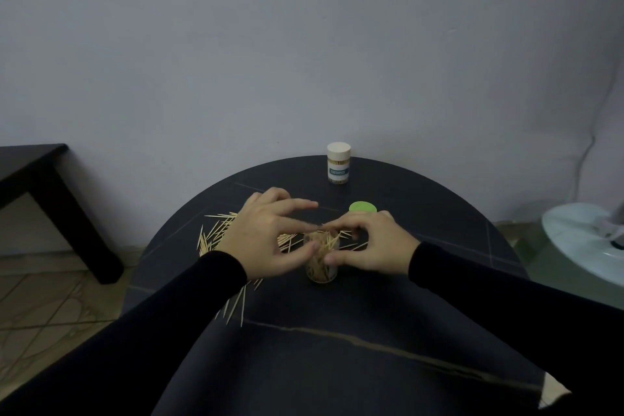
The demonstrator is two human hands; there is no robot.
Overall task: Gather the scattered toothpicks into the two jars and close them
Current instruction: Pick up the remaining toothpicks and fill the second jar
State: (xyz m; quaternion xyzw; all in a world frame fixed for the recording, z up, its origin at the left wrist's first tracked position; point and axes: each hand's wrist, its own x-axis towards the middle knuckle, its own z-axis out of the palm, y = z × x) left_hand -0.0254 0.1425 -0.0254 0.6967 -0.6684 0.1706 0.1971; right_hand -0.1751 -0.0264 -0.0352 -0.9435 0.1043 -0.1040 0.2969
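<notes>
A clear open jar (320, 267) stands in the middle of the round black table (337, 348), partly filled with toothpicks. My left hand (266, 236) and my right hand (368, 243) meet over its mouth, thumbs against its sides, fingertips pinching toothpicks at the rim. Loose toothpicks (216, 230) lie scattered left of the jar and under my left wrist. A green lid (362, 207) lies flat just behind my right hand. A second jar (338, 164) with a cream lid on it stands upright at the table's far edge.
A dark low table (37, 179) stands at the left on a tiled floor. A white fan base (584, 240) sits to the right of the table. A grey wall rises right behind the table.
</notes>
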